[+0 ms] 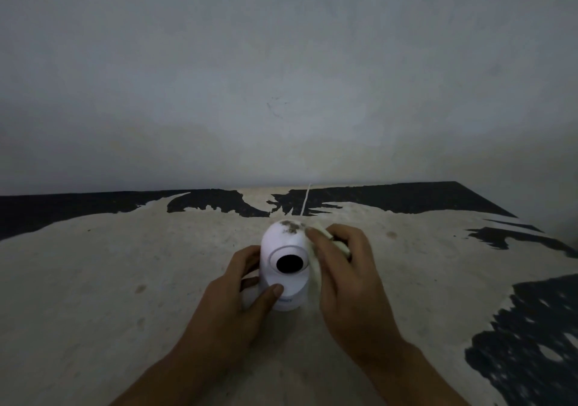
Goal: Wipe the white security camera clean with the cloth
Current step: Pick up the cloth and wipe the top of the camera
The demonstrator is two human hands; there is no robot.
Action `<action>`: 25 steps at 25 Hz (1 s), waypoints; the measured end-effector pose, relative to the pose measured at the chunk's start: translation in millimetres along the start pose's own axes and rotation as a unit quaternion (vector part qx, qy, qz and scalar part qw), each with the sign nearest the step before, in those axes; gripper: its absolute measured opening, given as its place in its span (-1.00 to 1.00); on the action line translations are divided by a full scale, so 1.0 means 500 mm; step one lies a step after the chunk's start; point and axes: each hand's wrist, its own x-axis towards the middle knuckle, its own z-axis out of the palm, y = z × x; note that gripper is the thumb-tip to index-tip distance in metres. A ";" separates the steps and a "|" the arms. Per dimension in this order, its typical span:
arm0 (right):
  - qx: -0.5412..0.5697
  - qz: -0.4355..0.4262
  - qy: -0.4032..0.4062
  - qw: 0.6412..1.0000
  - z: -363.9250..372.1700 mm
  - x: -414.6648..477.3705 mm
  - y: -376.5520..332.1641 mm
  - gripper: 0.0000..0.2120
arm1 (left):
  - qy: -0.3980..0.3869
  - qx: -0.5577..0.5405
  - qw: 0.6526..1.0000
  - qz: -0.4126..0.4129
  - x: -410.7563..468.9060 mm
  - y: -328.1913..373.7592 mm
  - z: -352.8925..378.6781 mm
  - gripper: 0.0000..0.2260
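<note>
We see the white security camera standing upright on the worn table, caught between both hands. The left hand is wrapped around the camera's lower body from its left side, thumb laid across the front just below the dark lens, fingers curled behind. The right hand is closed on the pale cloth, pressing it against the camera's right flank, with its fingertips reaching the upper part of the dome. Just beyond those fingertips, on top of the dome, sits a dark smudge of dirt. A thin white cable runs from behind the camera, away from both hands toward the wall.
</note>
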 end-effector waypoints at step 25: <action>0.161 0.060 0.018 0.985 -0.003 -0.005 0.003 -0.69 | -0.004 0.008 1.000 -0.017 -0.002 0.013 0.000 -0.48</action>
